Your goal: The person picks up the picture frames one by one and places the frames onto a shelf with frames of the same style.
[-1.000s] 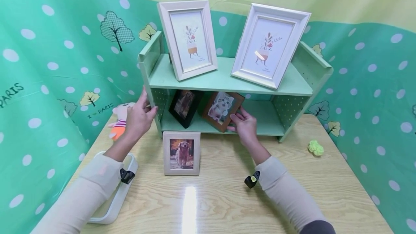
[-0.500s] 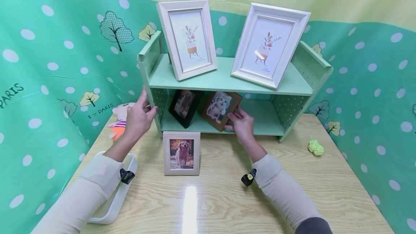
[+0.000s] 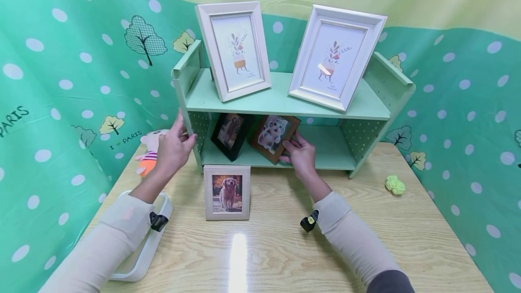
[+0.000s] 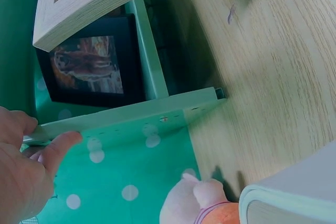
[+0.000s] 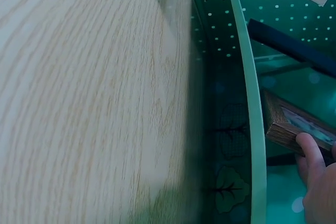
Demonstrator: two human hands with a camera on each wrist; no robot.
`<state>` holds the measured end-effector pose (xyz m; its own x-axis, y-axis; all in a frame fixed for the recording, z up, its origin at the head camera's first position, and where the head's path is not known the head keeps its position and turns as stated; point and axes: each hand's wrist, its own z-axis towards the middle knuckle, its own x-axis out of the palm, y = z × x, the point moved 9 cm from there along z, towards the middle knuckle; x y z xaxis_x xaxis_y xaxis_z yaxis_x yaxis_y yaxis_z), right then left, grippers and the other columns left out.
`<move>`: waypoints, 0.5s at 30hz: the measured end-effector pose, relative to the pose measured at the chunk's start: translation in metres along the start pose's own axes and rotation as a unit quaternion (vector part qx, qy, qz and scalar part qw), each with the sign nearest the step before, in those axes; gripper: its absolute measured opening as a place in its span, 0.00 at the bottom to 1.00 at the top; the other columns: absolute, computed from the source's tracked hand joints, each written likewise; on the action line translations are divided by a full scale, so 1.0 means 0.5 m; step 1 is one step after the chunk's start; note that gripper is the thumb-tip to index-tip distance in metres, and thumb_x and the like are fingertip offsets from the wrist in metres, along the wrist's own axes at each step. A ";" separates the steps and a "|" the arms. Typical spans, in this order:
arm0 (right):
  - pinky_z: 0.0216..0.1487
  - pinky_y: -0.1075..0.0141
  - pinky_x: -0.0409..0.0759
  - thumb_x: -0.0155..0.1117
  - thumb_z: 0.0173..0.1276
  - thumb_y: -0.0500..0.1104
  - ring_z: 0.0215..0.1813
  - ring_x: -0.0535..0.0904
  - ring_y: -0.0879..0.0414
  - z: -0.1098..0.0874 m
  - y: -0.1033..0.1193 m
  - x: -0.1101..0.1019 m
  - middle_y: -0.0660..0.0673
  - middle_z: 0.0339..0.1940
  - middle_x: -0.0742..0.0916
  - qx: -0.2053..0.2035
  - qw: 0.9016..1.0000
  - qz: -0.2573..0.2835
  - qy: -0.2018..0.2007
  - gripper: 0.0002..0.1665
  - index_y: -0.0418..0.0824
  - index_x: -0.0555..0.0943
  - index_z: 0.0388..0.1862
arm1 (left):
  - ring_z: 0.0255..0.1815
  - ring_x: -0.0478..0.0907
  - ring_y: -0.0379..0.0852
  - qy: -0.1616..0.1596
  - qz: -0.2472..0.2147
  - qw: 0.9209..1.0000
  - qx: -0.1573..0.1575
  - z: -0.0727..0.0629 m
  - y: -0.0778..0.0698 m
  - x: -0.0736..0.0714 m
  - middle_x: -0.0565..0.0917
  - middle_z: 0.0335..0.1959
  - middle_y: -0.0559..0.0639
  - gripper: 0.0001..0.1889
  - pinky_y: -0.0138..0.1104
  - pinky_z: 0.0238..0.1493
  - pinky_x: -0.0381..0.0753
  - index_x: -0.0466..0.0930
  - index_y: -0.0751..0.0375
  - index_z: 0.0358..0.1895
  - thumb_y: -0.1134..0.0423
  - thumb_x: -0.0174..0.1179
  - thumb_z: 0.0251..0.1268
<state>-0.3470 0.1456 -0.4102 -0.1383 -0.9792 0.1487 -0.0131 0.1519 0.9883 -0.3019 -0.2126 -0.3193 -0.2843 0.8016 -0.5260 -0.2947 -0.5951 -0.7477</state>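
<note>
On the lower tier of the green shelf [image 3: 285, 111], a brown picture frame [image 3: 266, 150] with a kitten photo stands tilted. My right hand [image 3: 302, 155] pinches its right edge, thumb on the front; the right wrist view catches the frame's brown corner [image 5: 283, 132] beside the thumb. To its left leans a black picture frame [image 3: 221, 143] with a dark dog photo. My left hand [image 3: 172, 146] grips the shelf's left side panel, and in the left wrist view thumb and fingers lie on either side of the panel's edge [image 4: 131, 109].
Two pale frames with plant prints, one left [image 3: 217, 58] and one right [image 3: 299, 62], stand on the top tier. A beige frame [image 3: 209, 193] with a dog photo stands before the shelf. Around are a plush toy [image 3: 147, 164], a white-rimmed tray [image 3: 152, 243] and a yellow-green flower [image 3: 395, 185].
My right hand has moved a little left with the brown frame, bringing it closer to the black one. My left hand stays on the side panel.
</note>
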 end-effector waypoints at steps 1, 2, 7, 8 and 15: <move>0.37 0.62 0.92 0.64 0.72 0.33 0.62 0.83 0.37 0.001 0.001 0.001 0.31 0.71 0.78 0.001 1.000 -0.002 0.000 0.42 0.44 0.60 0.81 | 0.61 0.79 0.72 0.001 -0.001 1.000 0.000 0.001 0.000 0.000 0.74 0.68 0.73 0.48 0.56 0.55 0.84 0.41 0.30 0.83 0.72 0.59 0.72; 0.37 0.62 0.92 0.65 0.72 0.33 0.62 0.83 0.37 0.001 0.001 0.001 0.31 0.71 0.78 0.001 1.000 -0.004 -0.001 0.42 0.44 0.60 0.81 | 0.61 0.79 0.72 0.001 -0.001 1.000 0.000 0.001 0.001 0.000 0.74 0.68 0.73 0.48 0.56 0.55 0.84 0.41 0.29 0.83 0.72 0.59 0.72; 0.39 0.60 0.92 0.65 0.72 0.34 0.63 0.83 0.39 0.001 0.002 0.003 0.32 0.71 0.78 0.000 1.000 -0.015 -0.001 0.43 0.46 0.60 0.81 | 0.62 0.78 0.72 0.005 0.000 1.000 0.001 0.002 0.001 0.000 0.73 0.69 0.72 0.49 0.57 0.55 0.84 0.39 0.27 0.82 0.71 0.58 0.73; 0.39 0.61 0.92 0.65 0.72 0.34 0.63 0.83 0.39 0.001 0.001 0.004 0.32 0.71 0.78 -0.001 1.000 -0.015 -0.001 0.43 0.46 0.60 0.81 | 0.62 0.78 0.72 0.005 0.001 1.000 0.001 0.001 0.002 0.000 0.73 0.69 0.72 0.49 0.57 0.55 0.84 0.39 0.27 0.82 0.71 0.58 0.73; 0.37 0.62 0.91 0.67 0.70 0.33 0.63 0.84 0.40 0.001 -0.001 0.002 0.33 0.70 0.79 0.004 1.000 -0.007 -0.006 0.44 0.47 0.60 0.80 | 0.62 0.78 0.72 0.007 0.002 1.000 0.001 0.003 0.007 0.003 0.73 0.70 0.72 0.49 0.57 0.54 0.85 0.39 0.26 0.82 0.71 0.58 0.73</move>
<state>-0.3474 0.1444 -0.4107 -0.1491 -0.9796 0.1344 -0.0234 0.1394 0.9900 -0.3045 -0.2135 -0.3220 -0.2721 0.7994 -0.5356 -0.2948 -0.5991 -0.7444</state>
